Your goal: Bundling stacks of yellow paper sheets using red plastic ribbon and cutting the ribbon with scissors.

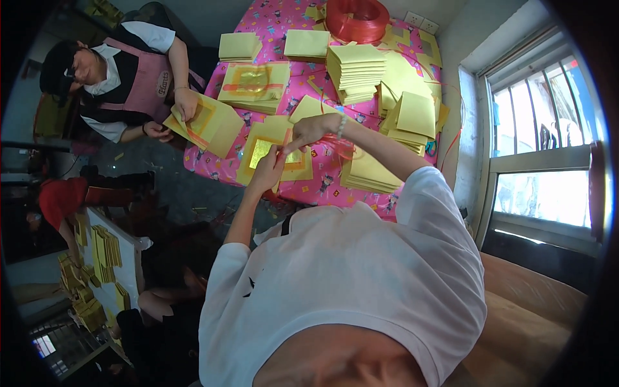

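In front of me lies a stack of yellow paper with a gold foil square and an orange border on top. Over it, my left hand and my right hand meet at the fingertips. Both are closed, pinching a thin red plastic ribbon that runs over the stack; the exact grip is partly hidden by the fingers. More loose red ribbon bunches under my right wrist. Beside it, toward my right forearm, sits a stack of plain yellow paper.
A big red ribbon coil stands at the far edge of the pink patterned tablecloth. Several yellow paper stacks surround it. At left a co-worker in a pink apron handles similar sheets. A barred window is at right.
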Available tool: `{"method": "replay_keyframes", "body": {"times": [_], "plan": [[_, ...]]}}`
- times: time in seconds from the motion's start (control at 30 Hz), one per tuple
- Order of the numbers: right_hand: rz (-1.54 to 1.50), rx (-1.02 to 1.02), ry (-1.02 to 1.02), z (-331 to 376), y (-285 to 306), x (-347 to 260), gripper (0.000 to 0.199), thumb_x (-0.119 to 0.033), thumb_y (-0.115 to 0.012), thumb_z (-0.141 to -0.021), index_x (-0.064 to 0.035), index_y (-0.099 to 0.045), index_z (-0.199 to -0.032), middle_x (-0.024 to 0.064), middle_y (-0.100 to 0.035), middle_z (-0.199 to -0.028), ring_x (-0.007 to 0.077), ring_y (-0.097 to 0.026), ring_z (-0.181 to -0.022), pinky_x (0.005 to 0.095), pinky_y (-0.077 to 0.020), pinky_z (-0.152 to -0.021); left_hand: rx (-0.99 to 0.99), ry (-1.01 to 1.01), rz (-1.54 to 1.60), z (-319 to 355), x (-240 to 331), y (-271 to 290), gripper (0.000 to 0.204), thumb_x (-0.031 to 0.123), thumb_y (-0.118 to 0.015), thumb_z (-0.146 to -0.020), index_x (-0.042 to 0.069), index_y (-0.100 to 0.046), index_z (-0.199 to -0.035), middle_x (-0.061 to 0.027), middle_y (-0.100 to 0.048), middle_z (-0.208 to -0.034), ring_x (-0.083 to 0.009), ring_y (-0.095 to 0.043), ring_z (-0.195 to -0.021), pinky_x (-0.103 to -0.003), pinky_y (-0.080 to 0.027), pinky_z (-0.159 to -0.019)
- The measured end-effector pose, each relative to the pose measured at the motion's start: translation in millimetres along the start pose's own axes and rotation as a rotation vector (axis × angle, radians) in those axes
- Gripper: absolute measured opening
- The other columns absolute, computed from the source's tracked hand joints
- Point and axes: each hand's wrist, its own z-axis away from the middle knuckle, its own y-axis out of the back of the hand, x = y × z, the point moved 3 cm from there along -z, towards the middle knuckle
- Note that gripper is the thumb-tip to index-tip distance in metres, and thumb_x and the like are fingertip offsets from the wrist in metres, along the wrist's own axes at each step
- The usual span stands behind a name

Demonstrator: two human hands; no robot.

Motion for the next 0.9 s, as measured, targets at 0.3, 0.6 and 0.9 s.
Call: {"method": "replay_keyframes", "body": {"times": [0.3,0.6,0.9], "plan": [[-0.077,-0.224,-0.007,9,11,54,0.043,-0.04,-0.063,-0.08,0.0017,-0.06,-0.089,0.0016,-0.056,-0.069,0.0141,-0.049,-0.062,0.0301,-0.0405,-0.058,-0.195,0.03,0.184,18,-5,20,0.021,0.018,-0.043,-0.092,0.001,-0.054,-0.096,-0.0057,-0.056,-0.079,-0.0133,-0.052,-0.075,-0.028,-0.042,-0.069],[-0.241,-0.34,-0.168,6,20,64,0.04,-0.039,-0.054,-0.087,0.0008,-0.057,-0.09,-0.0008,-0.047,-0.065,0.0117,-0.047,-0.059,0.0275,-0.0424,-0.056,-0.2,0.017,0.302,28,-27,12,0.018,0.018,-0.043,-0.093,0.006,-0.056,-0.094,0.0073,-0.032,-0.062,-0.0023,-0.03,-0.054,-0.021,-0.026,-0.047],[0.142,-0.323,-0.291,-5,15,27,0.032,-0.035,-0.051,-0.085,-0.0033,-0.056,-0.082,0.0007,-0.045,-0.056,0.0117,-0.042,-0.049,0.0277,-0.038,-0.045,-0.2,-0.241,-0.172,-35,22,15,0.072,0.033,-0.072,-0.073,-0.002,-0.038,-0.126,-0.0181,-0.053,-0.117,-0.0221,-0.051,-0.11,-0.033,-0.042,-0.089]]}}
